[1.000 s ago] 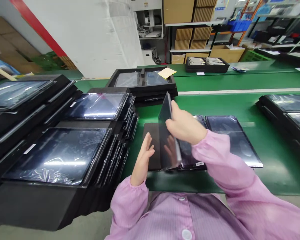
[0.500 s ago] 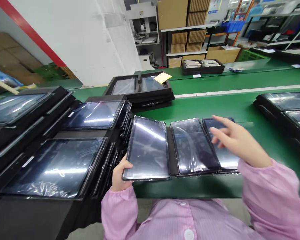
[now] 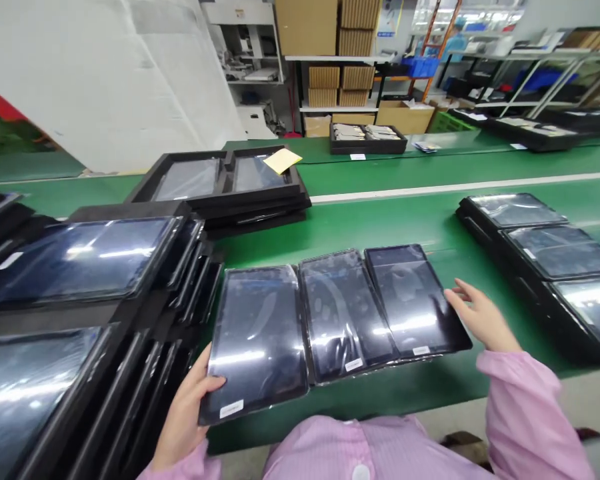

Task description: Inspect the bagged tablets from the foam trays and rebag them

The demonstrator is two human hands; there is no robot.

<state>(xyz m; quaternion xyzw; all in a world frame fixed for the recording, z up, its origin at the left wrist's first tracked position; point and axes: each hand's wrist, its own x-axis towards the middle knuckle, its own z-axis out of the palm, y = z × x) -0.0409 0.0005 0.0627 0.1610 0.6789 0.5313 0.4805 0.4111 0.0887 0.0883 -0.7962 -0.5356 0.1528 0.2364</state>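
Note:
Three dark tablet screens in clear film lie side by side in front of me: a left screen [image 3: 257, 333], a middle screen [image 3: 347, 313] and a right screen [image 3: 410, 300]. White labels show near their lower edges. My left hand [image 3: 190, 400] grips the lower left edge of the left screen, thumb on its face and fingers hidden below. Beside the right screen is my right hand [image 3: 480, 317], its thumb at the screen's right edge and its fingers apart. Whatever black support lies under the screens is mostly hidden.
At left rise stacked black trays [image 3: 125, 310] with screens. Another tray stack [image 3: 260, 203] behind carries a yellow paper [image 3: 283, 161]. To the right, a black tray [image 3: 525, 287] holds three screens. Farther back on the green bench [image 3: 380, 217] sits a box of small parts [image 3: 367, 138].
My right hand has moved from above the right screen to its right edge. The left screen now lies in line with the others, still in my left hand. The view has swung right.

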